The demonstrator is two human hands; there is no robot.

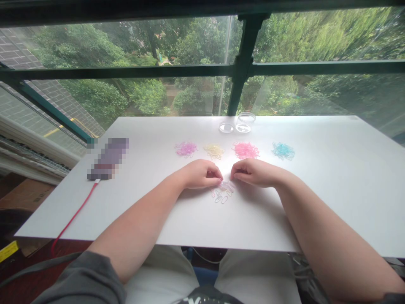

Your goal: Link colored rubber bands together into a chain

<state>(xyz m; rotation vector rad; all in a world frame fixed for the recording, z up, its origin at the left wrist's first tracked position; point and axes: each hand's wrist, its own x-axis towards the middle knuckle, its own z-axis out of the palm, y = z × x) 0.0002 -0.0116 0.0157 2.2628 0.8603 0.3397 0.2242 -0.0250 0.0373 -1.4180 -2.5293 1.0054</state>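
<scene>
My left hand (202, 174) rests at the left edge of a small mixed pile of thin oval loops (226, 185), mostly pale and see-through. Its thumb and forefinger are closed together at the loops; what lies between them is too small to tell. To the right of the pile is my right hand (255, 172), fingers curled and tips pinched close to the loops, and any thing in them is hidden. Beyond the hands lie four sorted heaps of similar loops: purple (186, 149), yellow (214, 151), pink (246, 150) and blue (283, 150).
Clear round dishes (226, 128) stand at the back of the white table (332, 181), by the window. On the left lies a blurred-out, phone-like device (110, 156) with a red cable (76, 215) running over the table's front edge.
</scene>
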